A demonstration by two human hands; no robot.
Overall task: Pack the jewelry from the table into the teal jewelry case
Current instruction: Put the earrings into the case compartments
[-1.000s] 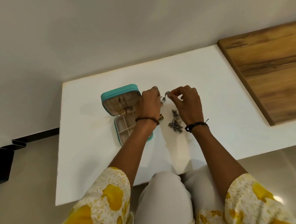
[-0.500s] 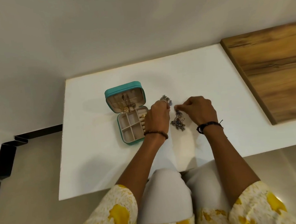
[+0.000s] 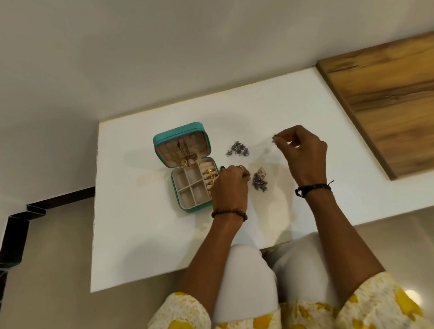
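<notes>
Head view: white table [image 3: 143,241] against a pale wall, wood panel [image 3: 396,100] abutting its right end. Case [image 3: 188,167] lies open left of centre, lid raised; gold pieces occupy the lid pocket and the ring rolls, four divided cells look vacant. Two silver-blue clusters remain on the table: far cluster [image 3: 237,151] and near cluster [image 3: 260,182], both right of the case.

Right hand [image 3: 304,152] is raised, fingertips pinching a small piece [image 3: 274,139]. Left hand [image 3: 230,185] is curled just beside the case; whether it holds anything cannot be told.

Judgement: pieces are light, small, snag-prone; pinch single items, not tangles. The left hand partly blocks the case's right edge.
</notes>
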